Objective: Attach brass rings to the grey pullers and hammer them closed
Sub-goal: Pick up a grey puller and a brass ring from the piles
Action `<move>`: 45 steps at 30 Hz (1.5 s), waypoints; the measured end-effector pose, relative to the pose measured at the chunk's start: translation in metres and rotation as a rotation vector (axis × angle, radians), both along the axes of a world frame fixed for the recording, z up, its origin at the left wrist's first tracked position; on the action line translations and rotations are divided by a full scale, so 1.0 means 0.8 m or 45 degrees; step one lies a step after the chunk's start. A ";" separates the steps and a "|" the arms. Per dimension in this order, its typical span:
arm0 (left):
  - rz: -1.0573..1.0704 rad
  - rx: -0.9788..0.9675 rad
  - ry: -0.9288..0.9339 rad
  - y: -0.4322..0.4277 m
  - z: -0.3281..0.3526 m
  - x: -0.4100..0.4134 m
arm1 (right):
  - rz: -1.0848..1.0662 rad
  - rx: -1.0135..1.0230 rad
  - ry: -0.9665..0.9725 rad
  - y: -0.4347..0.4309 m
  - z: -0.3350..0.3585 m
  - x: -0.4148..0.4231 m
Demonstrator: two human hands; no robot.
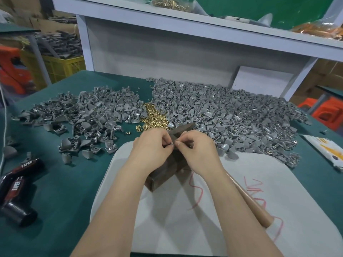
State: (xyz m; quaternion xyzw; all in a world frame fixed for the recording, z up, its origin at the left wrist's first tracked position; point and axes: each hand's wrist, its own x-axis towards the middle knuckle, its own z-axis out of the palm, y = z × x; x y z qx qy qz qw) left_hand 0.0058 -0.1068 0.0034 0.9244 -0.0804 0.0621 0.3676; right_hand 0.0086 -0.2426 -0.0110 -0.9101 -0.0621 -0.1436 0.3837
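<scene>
Above a dark metal block [167,167], the left hand [152,145] and right hand [196,147] pinch one small grey puller [172,144] between fingertips.

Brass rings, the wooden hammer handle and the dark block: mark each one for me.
brass rings [152,115], head view, middle of the loose heap
wooden hammer handle [254,204], head view, mid-shaft
dark block [163,173], head view, side face

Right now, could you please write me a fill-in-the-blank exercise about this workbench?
1. The small pile of brass rings lies between two heaps of ____ pullers.
2. Both hands meet over a dark ____ block.
3. The wooden hammer handle lies under the ____ forearm.
4. The white sheet carries scribbles in ____.

Missing words: grey; metal; right; red
</scene>
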 end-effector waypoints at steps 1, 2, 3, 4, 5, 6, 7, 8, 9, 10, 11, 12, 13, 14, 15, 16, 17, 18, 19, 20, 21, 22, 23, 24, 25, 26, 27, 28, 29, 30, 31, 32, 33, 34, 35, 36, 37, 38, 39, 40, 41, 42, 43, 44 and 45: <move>-0.001 -0.002 -0.002 0.000 0.000 0.000 | -0.009 -0.002 0.003 0.000 -0.001 0.000; -0.003 -0.005 -0.004 0.000 -0.001 0.000 | -0.019 -0.003 0.007 0.001 -0.002 0.000; -0.005 -0.007 -0.005 0.001 -0.001 0.000 | -0.027 0.002 0.012 0.002 -0.003 0.000; -0.007 -0.007 -0.005 0.001 -0.001 0.000 | -0.030 0.009 0.019 0.002 -0.003 0.000; -0.011 -0.006 -0.006 0.001 -0.001 0.001 | -0.030 0.014 0.026 0.002 -0.004 0.001; -0.013 -0.004 -0.008 0.001 -0.001 0.000 | -0.029 0.020 0.033 0.002 -0.004 0.001; -0.015 -0.005 -0.011 0.001 -0.001 0.000 | -0.028 0.030 0.036 0.003 -0.004 0.001; -0.015 -0.007 -0.015 0.001 -0.002 0.000 | -0.028 0.040 0.038 0.003 -0.004 0.000; -0.015 -0.007 -0.017 0.001 -0.002 0.000 | -0.033 0.041 0.039 0.003 -0.004 0.000; -0.013 -0.007 -0.017 0.001 -0.002 0.000 | -0.040 0.030 0.041 0.002 -0.004 0.000; -0.013 -0.007 -0.016 0.001 -0.002 0.000 | -0.047 0.016 0.042 0.002 -0.004 -0.001; -0.014 -0.008 -0.015 0.001 -0.002 0.000 | -0.047 0.009 0.037 0.002 -0.004 -0.001; -0.015 -0.009 -0.015 0.001 -0.001 0.000 | -0.042 0.011 0.026 0.002 -0.003 -0.001; -0.016 -0.011 -0.016 0.001 -0.002 0.001 | -0.036 0.012 0.010 0.002 -0.002 -0.002; -0.016 -0.012 -0.016 0.001 -0.002 0.001 | -0.029 0.008 -0.008 0.002 0.000 -0.003; -0.017 -0.013 -0.017 0.000 -0.002 0.001 | -0.022 -0.005 -0.025 0.002 0.001 -0.004; -0.017 -0.012 -0.021 0.000 -0.002 0.001 | -0.016 -0.027 -0.038 0.003 0.003 -0.004; -0.019 -0.011 -0.028 0.000 -0.002 0.001 | -0.014 -0.063 -0.047 0.004 0.004 -0.005; -0.021 -0.010 -0.035 0.000 -0.002 0.001 | -0.015 -0.108 -0.052 0.005 0.006 -0.005; -0.022 -0.005 -0.042 0.000 -0.002 0.001 | -0.017 -0.154 -0.054 0.005 0.008 -0.005; -0.023 0.002 -0.049 0.000 -0.002 0.002 | -0.016 -0.196 -0.055 0.006 0.010 -0.005; -0.022 0.011 -0.054 0.000 -0.002 0.002 | -0.010 -0.233 -0.060 0.006 0.013 -0.006; -0.021 0.019 -0.059 -0.001 -0.003 0.002 | 0.000 -0.268 -0.067 0.006 0.015 -0.006; -0.020 0.025 -0.062 -0.001 -0.003 0.002 | 0.010 -0.303 -0.070 0.006 0.018 -0.006; -0.019 0.024 -0.063 -0.001 -0.003 0.003 | 0.016 -0.342 -0.063 0.007 0.020 -0.006; -0.020 0.021 -0.064 -0.001 -0.003 0.003 | 0.017 -0.378 -0.046 0.008 0.022 -0.006; -0.020 0.018 -0.065 -0.001 -0.003 0.003 | 0.014 -0.405 -0.027 0.009 0.024 -0.005; -0.021 0.018 -0.066 -0.001 -0.003 0.003 | 0.010 -0.419 -0.014 0.010 0.026 -0.005; -0.023 0.020 -0.068 -0.001 -0.003 0.002 | 0.008 -0.419 -0.007 0.010 0.026 -0.005; -0.025 0.022 -0.071 -0.001 -0.003 0.002 | 0.005 -0.409 -0.003 0.009 0.026 -0.006; -0.026 0.022 -0.074 -0.001 -0.003 0.002 | 0.000 -0.394 0.000 0.009 0.026 -0.006; -0.025 0.023 -0.077 -0.001 -0.003 0.002 | -0.005 -0.373 0.005 0.008 0.024 -0.005; -0.024 0.023 -0.079 0.000 -0.003 0.001 | -0.008 -0.343 0.014 0.007 0.023 -0.005; -0.024 0.023 -0.080 0.000 -0.003 0.001 | -0.005 -0.299 0.035 0.005 0.022 -0.004; -0.026 0.021 -0.079 0.001 -0.003 0.001 | 0.011 -0.236 0.064 0.003 0.022 -0.004; -0.029 0.020 -0.078 0.001 -0.003 0.000 | 0.037 -0.157 0.096 -0.002 0.021 -0.003; -0.030 0.023 -0.077 0.000 -0.002 0.000 | 0.065 -0.072 0.119 -0.006 0.021 -0.003; -0.027 0.026 -0.073 0.000 -0.002 0.000 | 0.083 0.013 0.133 -0.010 0.020 -0.004; -0.023 0.028 -0.071 0.000 -0.002 0.001 | 0.090 0.093 0.138 -0.014 0.020 -0.005; -0.018 0.027 -0.070 0.000 -0.002 0.001 | 0.086 0.160 0.134 -0.016 0.019 -0.006; -0.014 0.022 -0.071 0.000 -0.002 0.001 | 0.077 0.206 0.122 -0.016 0.017 -0.006; -0.010 0.017 -0.073 -0.001 -0.003 0.001 | 0.067 0.221 0.103 -0.016 0.016 -0.006; -0.007 0.016 -0.077 -0.001 -0.003 0.001 | 0.059 0.203 0.078 -0.014 0.014 -0.005; -0.006 0.018 -0.080 0.000 -0.003 0.001 | 0.051 0.159 0.050 -0.012 0.011 -0.005; -0.007 0.019 -0.080 0.000 -0.003 0.001 | 0.047 0.104 0.020 -0.010 0.009 -0.005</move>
